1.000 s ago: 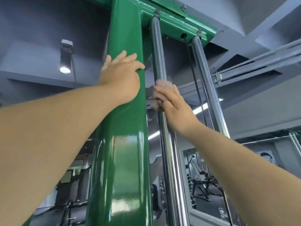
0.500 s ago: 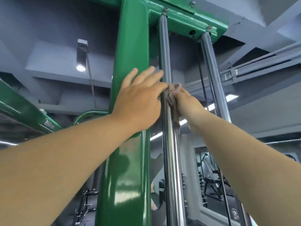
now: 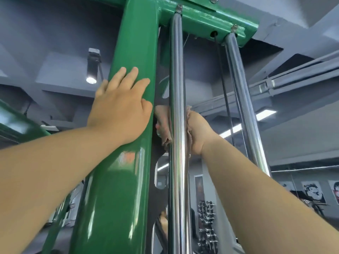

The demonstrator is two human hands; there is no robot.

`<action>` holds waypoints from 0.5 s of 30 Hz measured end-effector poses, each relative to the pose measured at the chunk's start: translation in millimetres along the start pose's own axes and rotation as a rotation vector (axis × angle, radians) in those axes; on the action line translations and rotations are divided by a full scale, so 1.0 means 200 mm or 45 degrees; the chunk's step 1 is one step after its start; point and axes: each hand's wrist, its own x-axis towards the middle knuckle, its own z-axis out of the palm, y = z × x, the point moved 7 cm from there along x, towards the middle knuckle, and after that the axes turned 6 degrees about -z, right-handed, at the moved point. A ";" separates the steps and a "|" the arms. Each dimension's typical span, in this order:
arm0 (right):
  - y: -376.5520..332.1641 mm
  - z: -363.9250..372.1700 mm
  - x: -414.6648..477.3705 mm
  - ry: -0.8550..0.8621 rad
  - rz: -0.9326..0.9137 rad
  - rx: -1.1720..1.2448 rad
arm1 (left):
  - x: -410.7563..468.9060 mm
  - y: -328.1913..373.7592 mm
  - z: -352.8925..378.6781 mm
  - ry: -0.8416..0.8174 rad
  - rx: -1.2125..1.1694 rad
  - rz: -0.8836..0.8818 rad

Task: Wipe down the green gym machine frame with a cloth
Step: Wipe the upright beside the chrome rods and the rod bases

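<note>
A thick green upright of the gym machine frame (image 3: 117, 189) rises through the middle of the head view and meets a green top beam (image 3: 216, 17). My left hand (image 3: 121, 109) rests flat on the upright, fingers straight. Just right of it runs a chrome guide rod (image 3: 178, 180). A pale pink cloth (image 3: 163, 123) is wrapped behind this rod. My right hand (image 3: 199, 132) grips the cloth from the rod's right side; its fingers are hidden behind the rod.
A second chrome rod (image 3: 244, 99) and a thin black cable (image 3: 222, 79) stand to the right. A green arm (image 3: 16, 123) slants at far left. A ceiling spotlight (image 3: 92, 65) hangs above. A dumbbell rack (image 3: 206, 230) and wall posters (image 3: 311, 193) lie beyond.
My right hand with the cloth has gone from the front of the rod to behind it, between rod and upright. My left hand has flattened and sits slightly lower on the upright.
</note>
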 end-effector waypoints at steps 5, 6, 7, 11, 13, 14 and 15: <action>-0.18 -0.02 0.11 0.252 -0.170 0.148 | 0.00 0.01 -0.01 0.009 -0.007 0.014; -0.13 -0.03 0.07 0.257 -0.144 0.055 | 0.00 0.01 -0.01 0.007 -0.002 0.019; -0.07 -0.04 -0.01 0.263 -0.112 -0.033 | 0.00 0.01 -0.01 0.009 -0.006 0.023; -0.09 0.01 -0.33 0.332 -0.675 -0.722 | 0.00 0.00 -0.01 0.012 -0.044 0.021; -0.18 0.09 -0.34 0.223 -0.951 -1.199 | 0.00 0.01 -0.01 0.004 -0.062 0.031; -0.21 0.12 -0.31 0.194 -1.005 -1.434 | 0.00 0.01 -0.01 0.000 -0.077 0.034; -0.24 0.13 -0.27 0.181 -1.048 -1.630 | 0.00 0.01 -0.02 -0.003 -0.097 0.031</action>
